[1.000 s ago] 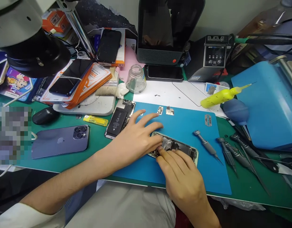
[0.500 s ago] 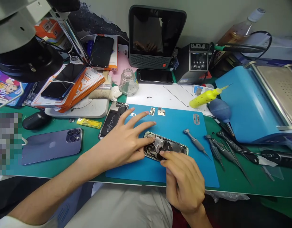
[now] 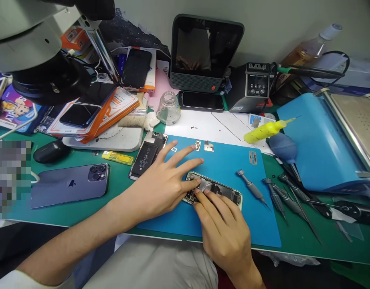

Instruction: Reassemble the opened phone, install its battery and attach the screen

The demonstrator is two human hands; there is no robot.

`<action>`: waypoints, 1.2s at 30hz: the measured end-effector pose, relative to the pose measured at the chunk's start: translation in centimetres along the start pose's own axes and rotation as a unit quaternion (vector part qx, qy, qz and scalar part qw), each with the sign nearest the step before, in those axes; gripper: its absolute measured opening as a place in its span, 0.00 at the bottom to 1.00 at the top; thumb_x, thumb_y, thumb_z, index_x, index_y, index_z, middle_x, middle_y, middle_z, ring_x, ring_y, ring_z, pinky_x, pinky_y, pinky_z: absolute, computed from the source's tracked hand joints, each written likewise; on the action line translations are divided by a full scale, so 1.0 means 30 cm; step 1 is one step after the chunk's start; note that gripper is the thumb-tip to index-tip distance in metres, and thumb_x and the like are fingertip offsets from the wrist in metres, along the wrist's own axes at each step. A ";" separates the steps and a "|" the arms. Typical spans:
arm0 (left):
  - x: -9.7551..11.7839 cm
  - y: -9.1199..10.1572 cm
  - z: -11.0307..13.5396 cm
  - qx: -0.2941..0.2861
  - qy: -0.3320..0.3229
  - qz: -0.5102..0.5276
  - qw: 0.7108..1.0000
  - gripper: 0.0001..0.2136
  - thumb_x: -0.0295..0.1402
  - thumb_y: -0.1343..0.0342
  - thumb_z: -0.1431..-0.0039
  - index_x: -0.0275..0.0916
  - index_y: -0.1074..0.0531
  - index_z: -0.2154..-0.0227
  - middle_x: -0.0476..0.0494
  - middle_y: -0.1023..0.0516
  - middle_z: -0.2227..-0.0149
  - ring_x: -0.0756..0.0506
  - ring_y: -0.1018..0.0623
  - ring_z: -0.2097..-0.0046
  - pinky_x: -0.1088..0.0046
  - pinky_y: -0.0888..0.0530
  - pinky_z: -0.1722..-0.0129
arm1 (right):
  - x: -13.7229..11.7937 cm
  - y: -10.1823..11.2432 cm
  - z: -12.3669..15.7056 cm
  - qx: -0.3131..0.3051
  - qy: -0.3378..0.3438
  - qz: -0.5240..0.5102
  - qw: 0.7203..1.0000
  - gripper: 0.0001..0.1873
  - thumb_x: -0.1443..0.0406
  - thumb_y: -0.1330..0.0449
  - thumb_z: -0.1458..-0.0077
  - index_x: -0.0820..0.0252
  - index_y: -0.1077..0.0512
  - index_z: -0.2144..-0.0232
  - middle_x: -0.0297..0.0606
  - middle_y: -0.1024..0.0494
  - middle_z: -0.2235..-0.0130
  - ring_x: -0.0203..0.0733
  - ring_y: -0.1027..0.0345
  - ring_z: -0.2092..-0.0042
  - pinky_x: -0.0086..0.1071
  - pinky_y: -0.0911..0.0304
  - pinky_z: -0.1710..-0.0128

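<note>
An opened phone [image 3: 211, 188] with its inner parts bare lies on the blue mat [image 3: 178, 228]. My left hand [image 3: 165, 186] reaches over its left end with fingers spread, holding nothing; one fingertip touches the inside near the upper left edge. My right hand [image 3: 225, 224] comes from below, its fingers stretched and slightly apart, fingertips resting on the phone's inner parts near the left end. Nothing shows in its grasp; the thumb is mostly hidden. Beside my left hand lies a detached phone screen [image 3: 147, 154]. Small metal plates [image 3: 208, 146] sit on the mat above the phone.
Several screwdrivers [image 3: 253, 188] and tweezers lie to the right, beside a blue machine [image 3: 311, 140]. At left are a purple phone [image 3: 69, 185], a yellow lighter-like piece [image 3: 117, 157] and a black mouse [image 3: 51, 151]. A microscope [image 3: 49, 68] overhangs the upper left. A glass jar [image 3: 168, 108] stands behind.
My right hand has moved left along the phone, and its fingers have straightened from a bent, pinched pose. My left hand stays on the phone. The whole view has shifted slightly.
</note>
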State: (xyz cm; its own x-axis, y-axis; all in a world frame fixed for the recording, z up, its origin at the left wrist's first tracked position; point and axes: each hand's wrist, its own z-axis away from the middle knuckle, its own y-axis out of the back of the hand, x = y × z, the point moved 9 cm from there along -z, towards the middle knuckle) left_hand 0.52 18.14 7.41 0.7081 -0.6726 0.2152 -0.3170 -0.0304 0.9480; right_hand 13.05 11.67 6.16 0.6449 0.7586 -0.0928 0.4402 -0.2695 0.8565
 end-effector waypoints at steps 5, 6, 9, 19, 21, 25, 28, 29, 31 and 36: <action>0.009 -0.004 -0.002 -0.006 -0.004 -0.007 1.000 0.12 0.32 0.43 0.25 0.44 0.17 0.47 0.42 0.26 0.29 0.28 0.37 0.22 0.34 0.43 0.23 | -0.030 -0.008 -0.040 -0.030 0.038 0.027 0.998 0.20 0.78 0.49 0.35 0.69 0.20 0.50 0.51 0.12 0.49 0.55 0.18 0.46 0.49 0.29 0.39; 0.010 -0.003 -0.003 -0.006 -0.004 -0.008 1.000 0.12 0.32 0.43 0.25 0.43 0.17 0.47 0.42 0.26 0.29 0.29 0.37 0.22 0.34 0.43 0.23 | -0.035 -0.010 -0.053 -0.036 0.044 0.028 0.998 0.21 0.78 0.50 0.35 0.70 0.20 0.50 0.51 0.11 0.51 0.55 0.17 0.47 0.49 0.29 0.39; 0.010 -0.002 -0.005 -0.002 -0.002 -0.007 1.000 0.11 0.32 0.43 0.25 0.43 0.17 0.48 0.40 0.25 0.29 0.29 0.37 0.22 0.34 0.43 0.23 | -0.037 -0.011 -0.084 -0.040 0.056 0.025 0.997 0.20 0.78 0.50 0.34 0.71 0.20 0.50 0.51 0.12 0.54 0.54 0.17 0.50 0.49 0.27 0.40; -0.008 -0.016 0.006 0.007 -0.003 0.004 1.000 0.11 0.32 0.40 0.27 0.45 0.16 0.47 0.40 0.26 0.30 0.29 0.39 0.21 0.36 0.46 0.22 | 0.013 0.020 -0.039 0.035 0.036 -0.050 0.997 0.15 0.79 0.42 0.36 0.68 0.21 0.51 0.53 0.11 0.53 0.52 0.15 0.47 0.45 0.18 0.47; -0.010 -0.016 0.007 0.010 -0.004 0.003 1.000 0.12 0.32 0.40 0.26 0.46 0.16 0.46 0.40 0.26 0.30 0.29 0.40 0.21 0.36 0.46 0.23 | 0.005 0.021 -0.035 0.038 0.040 -0.038 0.998 0.14 0.78 0.41 0.35 0.69 0.21 0.51 0.54 0.11 0.52 0.54 0.15 0.48 0.46 0.18 0.47; -0.010 -0.016 0.010 0.005 -0.003 0.004 1.000 0.13 0.32 0.40 0.27 0.46 0.16 0.45 0.40 0.26 0.30 0.28 0.40 0.21 0.36 0.46 0.23 | -0.013 0.015 -0.035 0.029 0.058 -0.021 0.998 0.12 0.78 0.40 0.34 0.72 0.20 0.53 0.55 0.11 0.53 0.56 0.14 0.49 0.46 0.18 0.48; -0.009 -0.018 0.011 -0.005 -0.001 0.008 1.000 0.13 0.31 0.39 0.28 0.45 0.16 0.45 0.40 0.26 0.30 0.28 0.39 0.22 0.36 0.45 0.23 | -0.015 0.013 -0.034 0.026 0.060 -0.022 0.998 0.11 0.78 0.40 0.35 0.74 0.19 0.54 0.56 0.11 0.53 0.57 0.14 0.50 0.46 0.19 0.48; -0.009 -0.019 0.011 -0.007 0.001 0.009 1.000 0.13 0.31 0.40 0.28 0.45 0.17 0.45 0.40 0.26 0.30 0.28 0.39 0.22 0.37 0.44 0.23 | -0.015 0.012 -0.034 0.024 0.060 -0.022 0.998 0.11 0.78 0.40 0.35 0.74 0.19 0.54 0.56 0.11 0.53 0.58 0.14 0.50 0.47 0.19 0.49; -0.011 -0.019 0.009 -0.007 0.003 0.010 1.000 0.13 0.31 0.39 0.28 0.45 0.16 0.45 0.41 0.26 0.30 0.29 0.39 0.21 0.38 0.45 0.23 | -0.015 0.006 -0.033 0.016 0.060 -0.018 0.998 0.12 0.79 0.41 0.35 0.75 0.19 0.53 0.56 0.12 0.52 0.59 0.14 0.50 0.48 0.20 0.49; -0.016 -0.016 0.006 0.000 0.006 0.011 1.000 0.12 0.32 0.38 0.29 0.45 0.16 0.46 0.40 0.26 0.30 0.28 0.39 0.22 0.37 0.45 0.23 | -0.021 -0.003 -0.032 0.009 0.059 -0.001 0.998 0.12 0.79 0.41 0.34 0.75 0.20 0.53 0.56 0.11 0.52 0.59 0.15 0.50 0.47 0.21 0.49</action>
State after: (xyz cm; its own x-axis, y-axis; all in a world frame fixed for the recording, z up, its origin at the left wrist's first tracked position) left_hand 0.22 18.36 6.80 0.7086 -0.6640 0.2387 -0.3321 -0.0154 0.9431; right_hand 12.01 11.79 6.62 0.5672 0.8229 -0.0334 0.4536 -0.2783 0.8466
